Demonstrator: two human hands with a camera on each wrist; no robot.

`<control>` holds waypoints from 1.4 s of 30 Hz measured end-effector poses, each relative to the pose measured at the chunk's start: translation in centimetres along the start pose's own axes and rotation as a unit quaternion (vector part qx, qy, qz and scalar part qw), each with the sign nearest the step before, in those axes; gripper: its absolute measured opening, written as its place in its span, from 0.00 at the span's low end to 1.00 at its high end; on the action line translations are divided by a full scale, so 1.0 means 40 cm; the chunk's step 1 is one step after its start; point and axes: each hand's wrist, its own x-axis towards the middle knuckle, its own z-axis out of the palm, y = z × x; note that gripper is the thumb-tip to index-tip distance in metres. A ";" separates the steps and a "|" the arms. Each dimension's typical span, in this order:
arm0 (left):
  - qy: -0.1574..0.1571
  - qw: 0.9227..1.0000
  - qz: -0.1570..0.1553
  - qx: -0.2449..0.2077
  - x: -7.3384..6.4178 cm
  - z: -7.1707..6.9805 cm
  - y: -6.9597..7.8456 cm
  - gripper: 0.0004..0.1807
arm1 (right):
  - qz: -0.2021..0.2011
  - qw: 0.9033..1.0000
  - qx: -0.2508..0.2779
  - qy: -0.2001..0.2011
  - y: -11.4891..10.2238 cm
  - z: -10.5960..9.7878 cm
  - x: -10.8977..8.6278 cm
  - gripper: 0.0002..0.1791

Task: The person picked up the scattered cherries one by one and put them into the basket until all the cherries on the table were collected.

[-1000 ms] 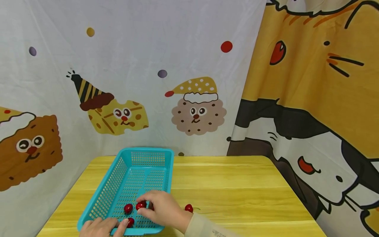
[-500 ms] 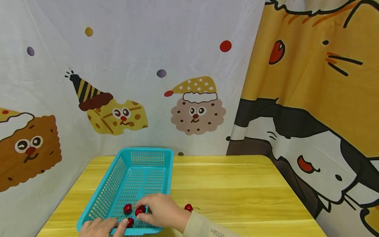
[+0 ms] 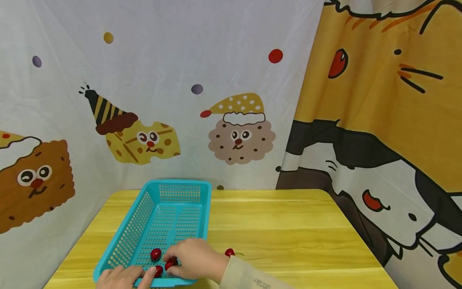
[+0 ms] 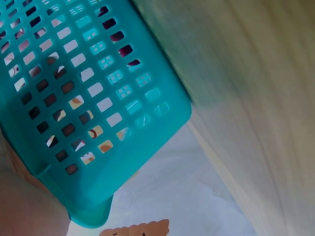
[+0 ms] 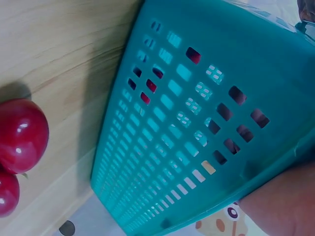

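Observation:
In the head view, my right hand [image 3: 198,259] reaches over the right wall of a blue plastic basket [image 3: 207,208] and pinches a dark red cherry [image 3: 171,263] low inside it. Another cherry [image 3: 156,254] lies just left of those fingers. A third cherry [image 3: 158,271] sits against the front wall, beside the thumb of my left hand [image 3: 124,277]. That left hand grips the basket's front rim at the left corner. Both wrist views look at the basket's perforated outer walls, with red patches showing through the holes; the fingertips are hidden there.
On the yellow wood-grain table [image 3: 281,233], a cherry with a green stem [image 3: 229,252] lies right of the basket, close to my right sleeve [image 3: 249,277]. The right wrist view shows two cherries [image 5: 22,135] on the table outside the basket. A printed curtain [image 3: 231,52] hangs behind.
My right hand has moved toward the basket's front wall, bringing the pinched cherry nearer to the front. The left hand and the basket have stayed in place.

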 end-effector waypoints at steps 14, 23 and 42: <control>-0.002 1.000 0.009 0.001 -0.001 0.000 -0.001 0.23 | 0.039 0.998 -0.017 -0.047 -0.008 0.004 0.016 0.14; -0.001 1.000 0.003 -0.005 -0.003 0.000 -0.001 0.22 | 0.058 0.995 -0.041 -0.075 -0.010 0.012 0.031 0.14; -0.014 1.000 -0.008 0.010 -0.002 -0.004 -0.001 0.20 | 0.114 0.984 -0.055 -0.128 -0.015 0.021 0.053 0.17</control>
